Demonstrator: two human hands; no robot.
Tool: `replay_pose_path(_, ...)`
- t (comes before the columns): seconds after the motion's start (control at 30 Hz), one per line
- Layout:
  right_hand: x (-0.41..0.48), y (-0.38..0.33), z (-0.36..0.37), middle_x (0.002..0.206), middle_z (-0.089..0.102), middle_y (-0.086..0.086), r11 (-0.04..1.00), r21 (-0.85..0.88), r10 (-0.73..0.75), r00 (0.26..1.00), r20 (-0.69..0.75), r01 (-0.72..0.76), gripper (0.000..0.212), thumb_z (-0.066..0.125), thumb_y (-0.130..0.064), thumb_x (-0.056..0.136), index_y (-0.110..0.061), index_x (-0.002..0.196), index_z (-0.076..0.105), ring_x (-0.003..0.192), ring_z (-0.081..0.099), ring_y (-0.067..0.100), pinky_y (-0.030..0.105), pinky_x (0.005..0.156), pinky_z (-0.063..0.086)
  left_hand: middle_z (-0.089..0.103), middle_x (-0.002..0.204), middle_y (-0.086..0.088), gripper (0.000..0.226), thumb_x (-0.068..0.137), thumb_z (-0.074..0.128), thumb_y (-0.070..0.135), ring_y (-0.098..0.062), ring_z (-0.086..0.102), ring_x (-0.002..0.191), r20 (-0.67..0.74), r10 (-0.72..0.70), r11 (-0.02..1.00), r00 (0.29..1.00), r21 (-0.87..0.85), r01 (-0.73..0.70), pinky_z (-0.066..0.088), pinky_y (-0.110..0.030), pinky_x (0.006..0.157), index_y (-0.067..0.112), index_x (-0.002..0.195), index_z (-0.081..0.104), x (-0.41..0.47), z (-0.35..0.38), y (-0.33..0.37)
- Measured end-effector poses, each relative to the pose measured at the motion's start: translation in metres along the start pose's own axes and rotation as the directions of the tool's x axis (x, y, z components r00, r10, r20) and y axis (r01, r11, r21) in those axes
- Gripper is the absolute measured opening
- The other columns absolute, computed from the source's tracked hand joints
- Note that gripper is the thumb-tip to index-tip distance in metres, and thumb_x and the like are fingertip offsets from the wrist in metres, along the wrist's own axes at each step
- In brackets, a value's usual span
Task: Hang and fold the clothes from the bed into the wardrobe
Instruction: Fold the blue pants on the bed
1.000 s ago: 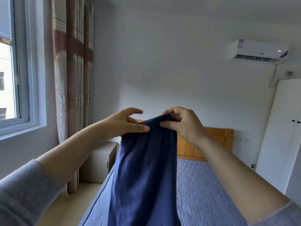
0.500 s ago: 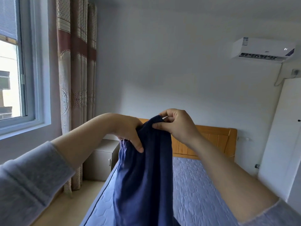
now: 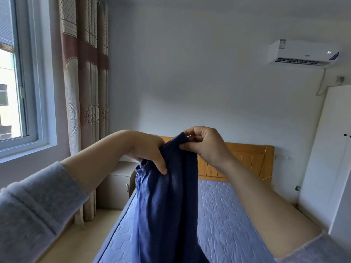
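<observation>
both hands hold a blue garment (image 3: 167, 205) up over the bed (image 3: 228, 215); the right hand (image 3: 207, 147) pinches its top edge, the left hand (image 3: 150, 154) grips the cloth just below, wardrobe (image 3: 330, 158) at right

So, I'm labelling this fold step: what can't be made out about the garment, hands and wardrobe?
Head view only.
The blue garment: lower part cut off by the bottom edge; its type is unclear.
The left hand: fingers hidden behind the cloth; only the thumb shows.
The wardrobe: cut off by the right edge; shut doors hide the inside.
</observation>
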State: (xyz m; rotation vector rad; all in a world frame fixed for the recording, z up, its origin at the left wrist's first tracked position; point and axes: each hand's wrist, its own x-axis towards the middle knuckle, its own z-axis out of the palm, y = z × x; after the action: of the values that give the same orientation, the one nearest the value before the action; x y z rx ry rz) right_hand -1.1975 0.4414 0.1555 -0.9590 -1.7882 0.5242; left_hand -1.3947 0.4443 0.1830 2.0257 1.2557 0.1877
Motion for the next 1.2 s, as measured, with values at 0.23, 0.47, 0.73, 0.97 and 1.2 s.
replay_pose_path(0.23,-0.002,0.010,-0.007,0.085,0.073,-0.008,0.999,0.042,0.012,0.998,-0.068,-0.009,0.021,0.079,-0.010,0.078,-0.018,0.095,0.072,0.075,0.067,-0.001,0.013,0.068,0.054,0.066,0.066,0.003,0.020,0.068,0.065,0.044,-0.013,0.060,0.053,-0.360,0.038,0.999,0.932,0.000,-0.041,0.044,-0.022,0.048,0.026,0.072,0.070,0.010,0.006,-0.002)
replay_pose_path(0.47,-0.021,0.039,-0.006,0.092,0.073,-0.001,0.992,0.053,0.119,0.992,-0.039,-0.117,0.025,0.079,-0.016,0.080,-0.017,0.102,0.068,0.089,0.069,0.013,0.026,0.080,0.057,0.062,0.062,0.005,0.028,0.082,0.068,0.051,-0.012,0.056,0.054,-0.496,0.131,0.987,0.858,0.143,-0.068,0.045,-0.025,0.051,0.025,0.071,0.069,0.029,0.003,-0.016)
replay_pose_path(0.73,-0.079,0.114,0.008,0.087,0.073,0.005,0.913,0.014,0.409,0.912,-0.026,-0.408,0.006,0.067,-0.018,0.089,-0.014,0.094,0.069,0.086,0.071,0.023,0.035,0.082,0.059,0.062,0.058,0.004,0.023,0.080,0.075,0.037,-0.013,0.056,0.045,-0.504,0.083,0.982,0.860,0.189,0.016,0.042,-0.022,0.040,0.015,0.079,0.066,0.030,-0.007,-0.019)
replay_pose_path(0.97,-0.113,0.171,0.048,0.077,0.066,0.011,0.786,0.025,0.613,0.784,0.096,-0.618,0.024,0.058,-0.017,0.094,-0.007,0.073,0.062,0.068,0.055,0.019,0.029,0.067,0.044,0.058,0.066,-0.013,0.036,0.080,0.076,0.035,-0.023,0.049,0.051,-0.436,0.023,0.987,0.899,0.150,0.048,0.037,-0.023,0.043,0.000,0.085,0.066,0.019,-0.011,-0.014)
replay_pose_path(1.2,-0.124,0.188,0.076,0.086,0.060,0.007,0.664,0.088,0.719,0.667,0.197,-0.742,0.018,0.051,-0.025,0.097,-0.010,0.087,0.054,0.073,0.047,0.019,0.025,0.064,0.039,0.059,0.072,-0.011,0.034,0.080,0.076,0.035,-0.024,0.050,0.061,-0.470,0.053,0.994,0.881,0.108,-0.002,0.039,-0.028,0.050,0.003,0.088,0.066,0.000,-0.018,-0.009)
